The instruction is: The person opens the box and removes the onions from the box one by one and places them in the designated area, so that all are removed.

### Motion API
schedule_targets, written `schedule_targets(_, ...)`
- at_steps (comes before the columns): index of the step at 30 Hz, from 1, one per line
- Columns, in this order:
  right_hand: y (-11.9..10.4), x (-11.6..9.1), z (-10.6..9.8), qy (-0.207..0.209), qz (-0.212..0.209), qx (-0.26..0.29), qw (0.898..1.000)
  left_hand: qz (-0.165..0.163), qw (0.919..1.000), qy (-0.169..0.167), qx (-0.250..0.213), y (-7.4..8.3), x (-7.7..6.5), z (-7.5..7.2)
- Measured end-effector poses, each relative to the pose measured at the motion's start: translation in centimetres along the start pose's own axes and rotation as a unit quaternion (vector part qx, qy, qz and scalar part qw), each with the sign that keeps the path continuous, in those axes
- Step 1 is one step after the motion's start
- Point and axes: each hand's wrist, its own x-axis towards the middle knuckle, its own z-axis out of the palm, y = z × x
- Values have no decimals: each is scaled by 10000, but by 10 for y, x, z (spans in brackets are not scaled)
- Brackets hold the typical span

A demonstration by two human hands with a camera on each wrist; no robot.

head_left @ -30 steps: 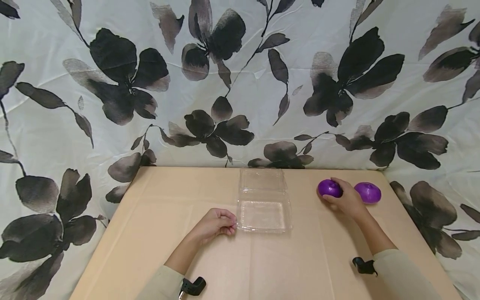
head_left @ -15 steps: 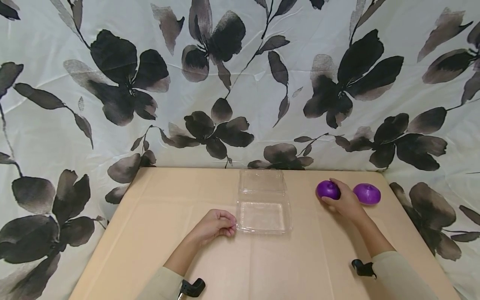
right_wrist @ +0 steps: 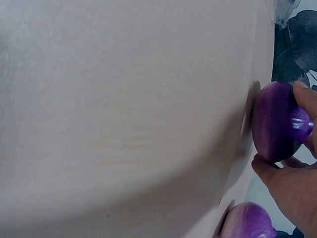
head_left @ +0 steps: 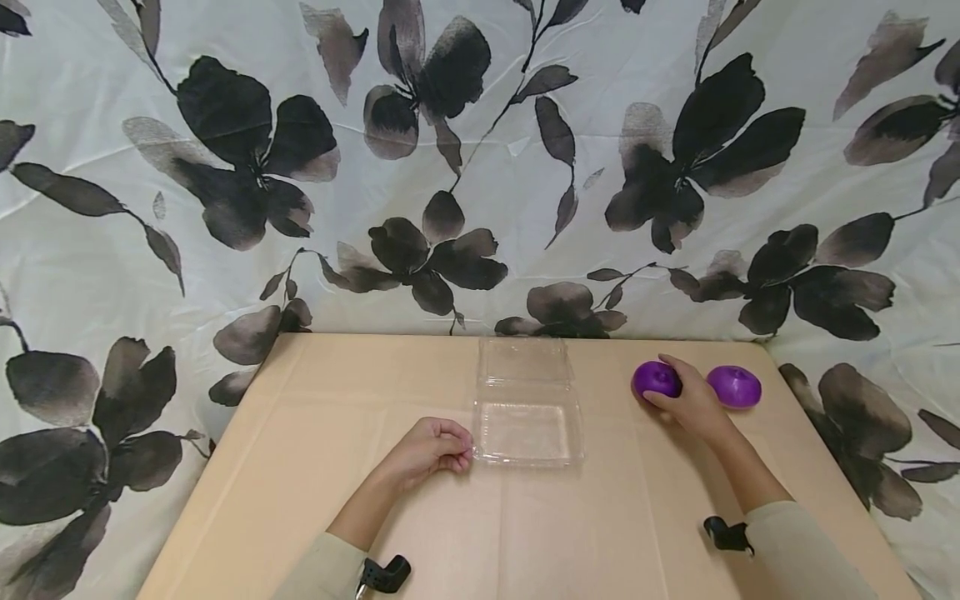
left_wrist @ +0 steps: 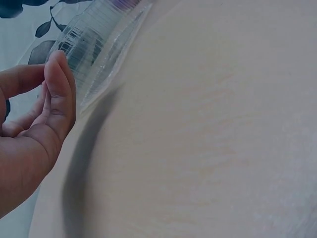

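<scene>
A clear plastic clamshell container (head_left: 525, 460) lies opened flat near the middle of the table, its lid (head_left: 523, 360) toward the back. The left hand (head_left: 435, 450) pinches its left edge between thumb and forefinger; in the left wrist view those fingertips meet at the container's rim (left_wrist: 111, 77). Over on the right, the right hand (head_left: 688, 400) grips a shiny purple onion (head_left: 654, 379), fingers and thumb on opposite sides, as the right wrist view also shows on the onion (right_wrist: 275, 121). A second purple onion (head_left: 735, 387) sits just right of that hand.
The tan table (head_left: 360, 367) ends at the back against a white cloth (head_left: 540, 192) with dark flowers. Small black wrist cameras (head_left: 386, 575) are worn at both sleeves.
</scene>
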Motion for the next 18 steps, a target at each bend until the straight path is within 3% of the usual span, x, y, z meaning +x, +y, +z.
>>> schedule_targets(18,-1,-3,-9,45,139,-31,9999,86,10000,-31,37,1,1,-2)
